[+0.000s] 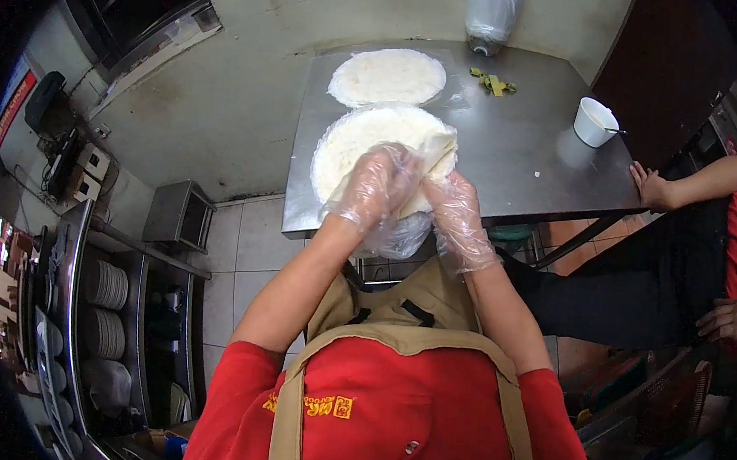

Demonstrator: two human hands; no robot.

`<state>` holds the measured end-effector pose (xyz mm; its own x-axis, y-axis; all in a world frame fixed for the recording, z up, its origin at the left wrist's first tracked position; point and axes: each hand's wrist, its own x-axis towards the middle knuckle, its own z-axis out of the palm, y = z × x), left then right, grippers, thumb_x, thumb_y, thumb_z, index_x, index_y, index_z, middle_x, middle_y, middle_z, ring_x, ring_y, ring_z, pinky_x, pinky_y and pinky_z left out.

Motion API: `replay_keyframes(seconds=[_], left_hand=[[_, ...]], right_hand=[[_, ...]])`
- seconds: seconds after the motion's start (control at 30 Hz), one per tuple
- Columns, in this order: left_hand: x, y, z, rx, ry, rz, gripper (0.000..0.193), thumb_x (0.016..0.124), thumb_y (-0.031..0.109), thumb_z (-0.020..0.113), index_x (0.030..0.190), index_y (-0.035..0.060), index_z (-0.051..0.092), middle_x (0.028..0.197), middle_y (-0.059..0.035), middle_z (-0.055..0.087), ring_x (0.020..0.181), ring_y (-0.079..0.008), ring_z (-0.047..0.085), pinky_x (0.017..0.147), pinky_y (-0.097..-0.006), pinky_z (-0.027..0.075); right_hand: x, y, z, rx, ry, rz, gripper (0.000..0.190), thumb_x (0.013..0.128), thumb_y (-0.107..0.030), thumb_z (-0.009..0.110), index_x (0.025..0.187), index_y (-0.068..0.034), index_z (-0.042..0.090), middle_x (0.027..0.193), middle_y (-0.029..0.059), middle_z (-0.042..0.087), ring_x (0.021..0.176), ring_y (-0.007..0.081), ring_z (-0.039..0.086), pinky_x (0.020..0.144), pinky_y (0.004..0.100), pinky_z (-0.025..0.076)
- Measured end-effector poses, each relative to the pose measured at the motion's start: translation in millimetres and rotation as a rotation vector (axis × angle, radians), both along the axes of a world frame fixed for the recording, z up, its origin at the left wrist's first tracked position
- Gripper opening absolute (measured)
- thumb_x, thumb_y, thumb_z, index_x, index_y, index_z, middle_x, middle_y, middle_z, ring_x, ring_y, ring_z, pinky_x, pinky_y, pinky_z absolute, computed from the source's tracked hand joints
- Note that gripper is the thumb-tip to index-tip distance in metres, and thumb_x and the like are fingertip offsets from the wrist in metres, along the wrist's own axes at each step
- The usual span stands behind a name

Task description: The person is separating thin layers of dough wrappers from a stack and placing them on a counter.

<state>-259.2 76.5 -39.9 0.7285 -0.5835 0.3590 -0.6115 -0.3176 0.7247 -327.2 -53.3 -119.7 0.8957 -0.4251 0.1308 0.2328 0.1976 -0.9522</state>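
A near stack of thin, round white wrapper sheets (356, 136) lies on the steel table, with plastic under its front edge. Its right side is lifted and folded up as a loose sheet edge (439, 150). My left hand (378, 182), in a clear plastic glove, reaches over the stack with curled fingers at that fold. Gloved the same way, my right hand (456, 210) pinches the stack's right edge from below. The fingertips of both hands are partly hidden. A second round stack of white sheets (392, 74) lies farther back on clear plastic.
The steel table (508, 150) meets the wall. Green leaf-like scraps (494, 83) and a white bowl with a spoon (595, 124) are on it. A plastic-wrapped bundle (494, 14) hangs behind. Another person's hand (652, 186) rests on the right edge. Shelves hold stacked plates (108, 285).
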Motion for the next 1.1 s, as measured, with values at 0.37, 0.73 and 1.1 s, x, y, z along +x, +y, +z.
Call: replay_keyframes(seconds=[0.37, 0.73, 1.1], left_hand=[[0.8, -10.2, -29.6, -0.261, -0.123, 0.088, 0.026, 0.086, 0.026, 0.064, 0.086, 0.0, 0.063, 0.078, -0.0093, 0.064, 0.074, -0.0183, 0.06, 0.071, -0.0344, 0.048], [61.3, 20.9, -12.6, -0.019, 0.027, 0.081, 0.025, 0.086, 0.023, 0.062, 0.092, -0.001, 0.065, 0.077, -0.0178, 0.066, 0.071, -0.0258, 0.063, 0.066, -0.0366, 0.049], [151.1, 125.5, 16.7, -0.193, 0.169, 0.335, 0.019, 0.086, 0.02, 0.062, 0.092, 0.0015, 0.066, 0.079, -0.0058, 0.066, 0.071, -0.0139, 0.058, 0.067, -0.0312, 0.049]], right_hand=[[37.2, -17.7, 28.3, -0.318, 0.154, -0.139, 0.027, 0.085, -0.016, 0.063, 0.106, 0.001, 0.064, 0.088, 0.009, 0.068, 0.086, 0.0168, 0.062, 0.077, 0.0321, 0.05], [36.9, -36.7, -3.4, -0.233, 0.138, -0.116, 0.027, 0.086, -0.003, 0.061, 0.111, 0.008, 0.061, 0.09, 0.0065, 0.066, 0.076, 0.0107, 0.06, 0.067, 0.0245, 0.05], [28.6, -34.0, 5.7, -0.059, 0.156, -0.167, 0.023, 0.085, -0.001, 0.063, 0.108, 0.005, 0.062, 0.095, 0.0108, 0.066, 0.081, 0.0162, 0.063, 0.073, 0.0291, 0.053]])
